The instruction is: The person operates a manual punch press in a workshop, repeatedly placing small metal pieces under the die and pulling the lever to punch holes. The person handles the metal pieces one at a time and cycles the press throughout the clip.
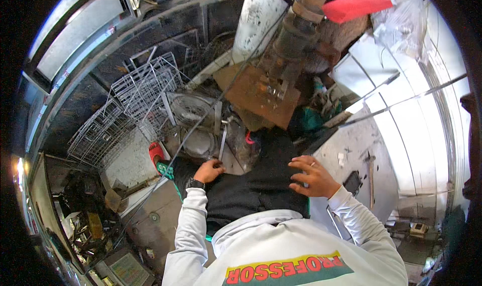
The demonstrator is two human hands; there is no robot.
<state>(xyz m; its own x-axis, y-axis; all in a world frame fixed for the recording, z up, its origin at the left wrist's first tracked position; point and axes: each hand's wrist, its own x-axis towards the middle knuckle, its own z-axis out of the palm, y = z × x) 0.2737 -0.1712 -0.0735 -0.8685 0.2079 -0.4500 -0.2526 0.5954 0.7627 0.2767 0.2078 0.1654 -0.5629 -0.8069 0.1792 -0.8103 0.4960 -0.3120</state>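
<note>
My left hand (pixel 208 170), with a dark watch on the wrist, is closed around the lower end of a thin flat metal strip (pixel 223 141) that stands up from it, just past my black-trousered knee (pixel 251 190). My right hand (pixel 315 176), a ring on one finger, lies flat with the fingers spread on the black trouser leg and holds nothing. A long thin rod (pixel 170 160) runs slantwise past my left hand toward the upper right.
White wire racks (pixel 140 92) lie at the left, with a wire coil (pixel 193 107) beside them. A rusty plate (pixel 261 97) with a thick pipe post (pixel 296 35) stands ahead. White sheet panels (pixel 401 115) and a hammer (pixel 370 175) are at the right, a red sandal (pixel 156 153) by my left hand.
</note>
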